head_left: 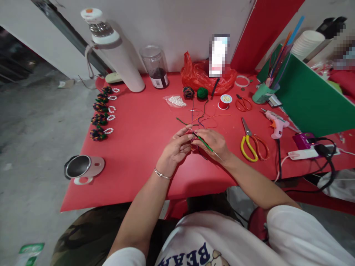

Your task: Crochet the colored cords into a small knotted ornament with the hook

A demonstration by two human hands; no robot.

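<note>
My right hand [214,142] is closed around a crochet hook [205,144] with a green grip, its metal end slanting down toward my wrist. Facing it, my left hand [177,147] pinches a small dark piece of yarn work at the hook's tip; my fingers cover most of that piece. Loose yarn strands [203,120] in dark, orange and purple tones trail from my hands over the table. Behind them lie a dark multicoloured yarn ball [188,92] and a green yarn ball [202,93]. A spool of red thread [224,102] stands to their right.
Several yarn pieces with bead loops [98,133] line the red table's [133,147] left side, above a mug [85,167]. White beads [176,101], a red bag [194,75], a bottle [119,55] and a jar [155,70] stand behind. Scissors [251,142] and a glue gun [277,123] lie right.
</note>
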